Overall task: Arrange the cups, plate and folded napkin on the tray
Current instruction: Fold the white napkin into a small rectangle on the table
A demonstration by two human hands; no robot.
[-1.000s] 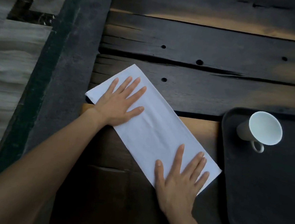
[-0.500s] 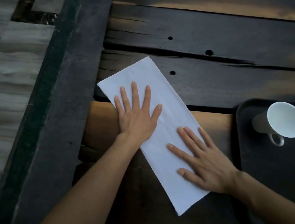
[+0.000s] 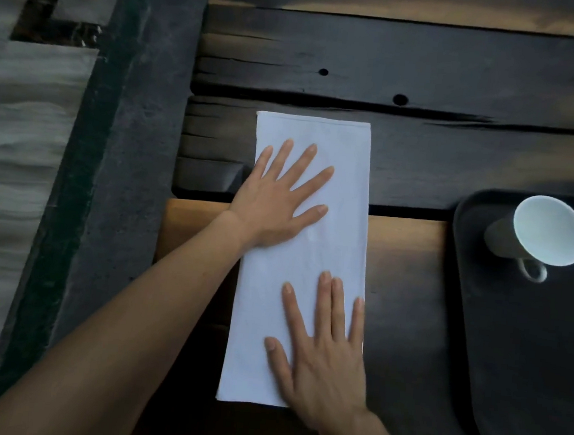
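Looking down, we see at far left a pale floor (image 3: 16,148) and a dark stone edge (image 3: 110,176) running beside the table (image 3: 427,77), which is made of dark, cracked wooden planks with small round holes. Our left hand (image 3: 276,202) comes in from the lower left and lies flat on the upper half of the napkin (image 3: 330,255), palm down, fingers spread wide and gripping nothing; its heel overhangs the napkin's left edge. The napkin is a white cloth folded into a long strip, lying on the table with its long sides running away from us, to the left of the tray and apart from it. Our right hand (image 3: 325,361) lies flat on the napkin's lower half, palm down, fingers straight and only slightly parted, the little finger along the right edge, also holding nothing. Further right, past a strip of bare wood, sits the dark tray (image 3: 524,373), cut off by the picture's edge. One white cup (image 3: 538,237) stands in its far left corner, its handle toward us.
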